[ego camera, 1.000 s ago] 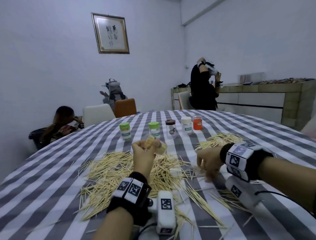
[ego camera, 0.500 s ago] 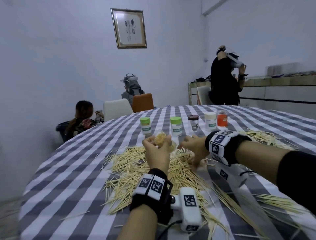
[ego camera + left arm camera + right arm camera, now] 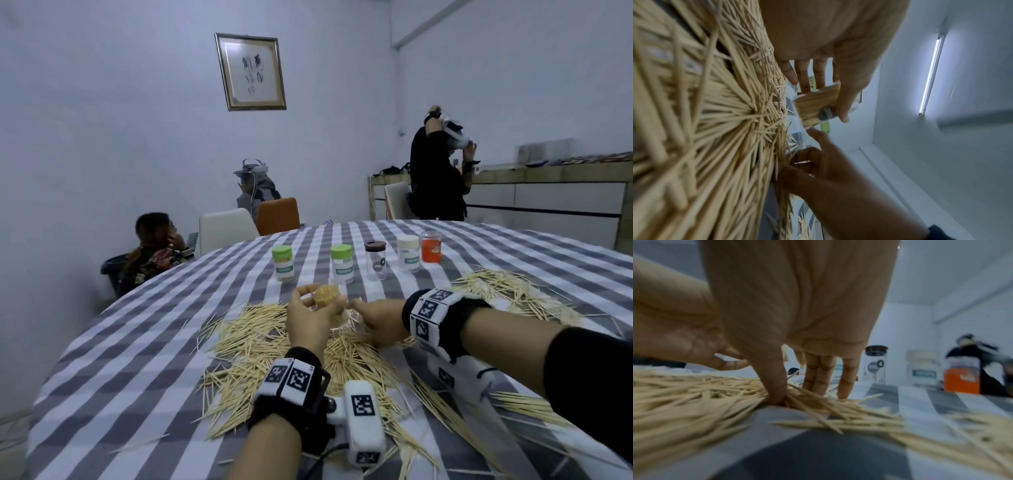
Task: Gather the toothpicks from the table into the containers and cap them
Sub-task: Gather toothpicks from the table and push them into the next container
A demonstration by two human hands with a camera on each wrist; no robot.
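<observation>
My left hand (image 3: 313, 317) grips a small clear jar (image 3: 327, 299) packed with toothpicks, held tilted above the table; the same jar (image 3: 818, 105) sits between thumb and fingers in the left wrist view. My right hand (image 3: 376, 322) reaches down beside it into the big toothpick pile (image 3: 274, 349). In the right wrist view its thumb (image 3: 774, 386) and fingertips (image 3: 818, 382) press into toothpicks (image 3: 705, 395) on the cloth. No lid shows on the held jar.
Several capped containers stand in a row at the back: two green-lidded (image 3: 283, 263), (image 3: 342, 263), a clear brown-lidded one (image 3: 375, 261), a white one (image 3: 408, 254), an orange one (image 3: 431, 246). Another toothpick heap (image 3: 513, 294) lies right. Other people sit and stand beyond the checked table (image 3: 137, 342).
My right hand has moved left from the table's right side to the pile beside the jar. The left hand kept the jar raised; the head view swung right.
</observation>
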